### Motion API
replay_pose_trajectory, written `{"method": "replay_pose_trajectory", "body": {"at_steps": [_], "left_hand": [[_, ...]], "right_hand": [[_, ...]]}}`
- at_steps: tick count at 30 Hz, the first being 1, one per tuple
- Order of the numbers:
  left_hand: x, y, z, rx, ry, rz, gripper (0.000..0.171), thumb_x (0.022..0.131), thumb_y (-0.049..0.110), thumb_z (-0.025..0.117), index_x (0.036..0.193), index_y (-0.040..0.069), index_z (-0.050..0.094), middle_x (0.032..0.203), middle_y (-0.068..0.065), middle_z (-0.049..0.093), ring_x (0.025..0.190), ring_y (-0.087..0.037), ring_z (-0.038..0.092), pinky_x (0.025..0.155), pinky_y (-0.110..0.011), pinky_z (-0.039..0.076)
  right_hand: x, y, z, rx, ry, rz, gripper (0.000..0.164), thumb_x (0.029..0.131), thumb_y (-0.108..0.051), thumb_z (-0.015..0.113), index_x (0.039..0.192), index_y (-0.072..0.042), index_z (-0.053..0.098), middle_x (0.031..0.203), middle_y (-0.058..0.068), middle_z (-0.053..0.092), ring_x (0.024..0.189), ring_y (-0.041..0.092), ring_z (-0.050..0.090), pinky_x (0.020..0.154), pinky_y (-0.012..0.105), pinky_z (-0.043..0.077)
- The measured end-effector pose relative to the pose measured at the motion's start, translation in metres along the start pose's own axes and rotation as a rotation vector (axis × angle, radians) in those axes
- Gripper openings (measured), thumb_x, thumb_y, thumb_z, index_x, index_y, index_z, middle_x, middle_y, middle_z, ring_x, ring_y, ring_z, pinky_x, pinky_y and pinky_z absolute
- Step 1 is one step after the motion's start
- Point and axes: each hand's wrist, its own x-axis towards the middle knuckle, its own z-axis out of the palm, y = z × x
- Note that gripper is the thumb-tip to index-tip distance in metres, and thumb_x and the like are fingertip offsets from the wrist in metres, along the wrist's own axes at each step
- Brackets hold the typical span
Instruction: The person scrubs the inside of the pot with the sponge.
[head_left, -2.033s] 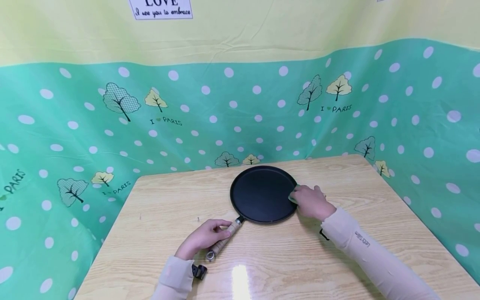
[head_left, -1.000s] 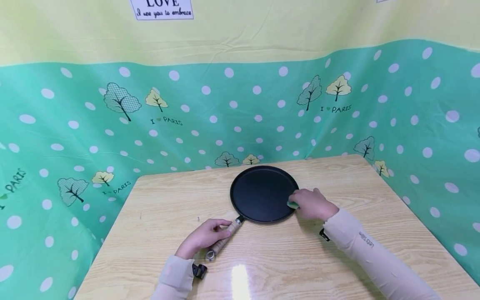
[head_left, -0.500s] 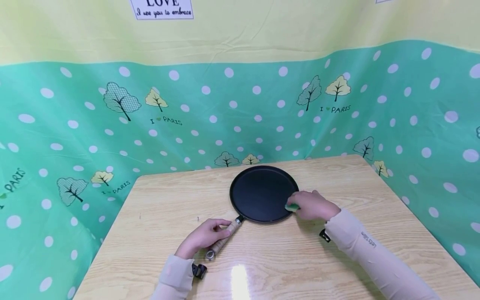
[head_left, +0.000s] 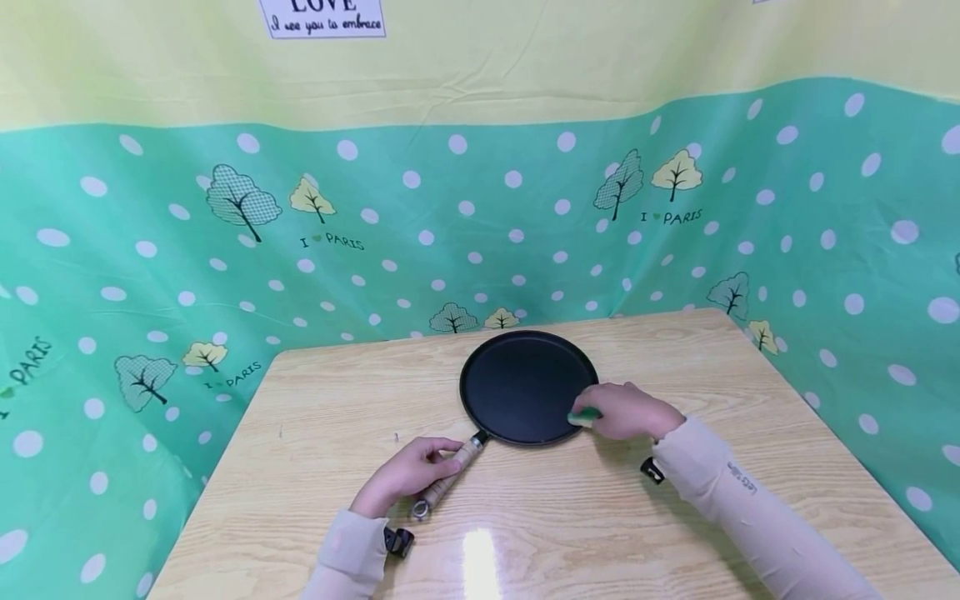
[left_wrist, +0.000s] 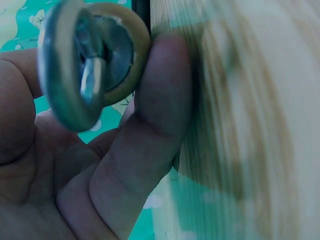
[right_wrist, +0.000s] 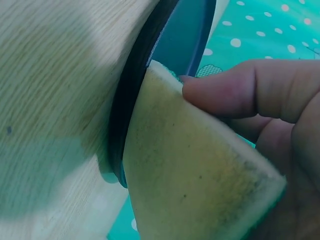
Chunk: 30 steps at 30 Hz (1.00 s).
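Note:
A round black flat pan (head_left: 525, 383) lies on the wooden table, its wood-look handle (head_left: 450, 483) pointing toward the near left. My left hand (head_left: 412, 472) holds that handle between thumb and fingers. A metal hanging ring (left_wrist: 65, 65) at the handle's end fills the upper left of the left wrist view. At the pan's near right rim, my right hand (head_left: 624, 411) pinches a sponge (right_wrist: 195, 165), yellowish on one face with green along its edge. The sponge's edge meets the inner side of the pan rim (right_wrist: 132, 100) in the right wrist view.
The light wooden table (head_left: 337, 400) reaches back to a green dotted cloth (head_left: 405, 250) that hangs behind and at both sides. Black camera mounts (head_left: 399, 542) sit at the wrists. A bright light reflection shows on the near tabletop.
My right hand with the sponge has moved a little toward the near side along the pan's right rim, and more of the sponge shows. The pan and left hand stay where they were.

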Motion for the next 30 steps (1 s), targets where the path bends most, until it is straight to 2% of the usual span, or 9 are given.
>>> {"method": "replay_pose_trajectory", "body": {"at_steps": [4,13,19,30], "left_hand": [[0.000,0.000,0.000,0.004,0.003,-0.001,0.040,0.102,0.013,0.070,0.137,-0.006,0.066,0.085,-0.006,0.058,0.077,-0.018,0.052,0.066,-0.028,0.043],[0.002,-0.002,0.000,0.016,0.000,-0.021,0.039,0.103,0.014,0.070,0.138,-0.003,0.067,0.085,-0.004,0.057,0.077,-0.017,0.052,0.066,-0.028,0.044],[0.003,-0.002,-0.002,0.014,-0.005,-0.009,0.039,0.103,0.014,0.070,0.137,-0.005,0.066,0.085,-0.005,0.058,0.077,-0.017,0.053,0.067,-0.028,0.044],[0.000,0.000,-0.001,0.005,-0.006,-0.016,0.040,0.103,0.015,0.069,0.137,-0.005,0.066,0.083,-0.003,0.056,0.075,-0.016,0.052,0.066,-0.028,0.043]], "right_hand": [[0.001,0.002,0.000,0.023,-0.012,-0.023,0.034,0.091,0.004,0.068,0.118,-0.013,0.078,0.125,0.006,0.071,0.118,0.035,0.065,0.098,0.069,0.045],[0.001,0.009,0.003,0.117,-0.046,-0.084,0.033,0.094,0.006,0.063,0.120,-0.010,0.077,0.126,0.007,0.070,0.121,0.034,0.064,0.100,0.053,0.051],[0.001,0.013,0.001,0.165,-0.053,-0.157,0.036,0.093,0.010,0.060,0.122,-0.005,0.076,0.125,0.007,0.070,0.120,0.033,0.064,0.100,0.051,0.051],[0.002,0.012,0.001,0.163,-0.068,-0.167,0.033,0.095,0.008,0.062,0.121,-0.006,0.076,0.125,0.007,0.070,0.120,0.033,0.064,0.100,0.050,0.050]]}}
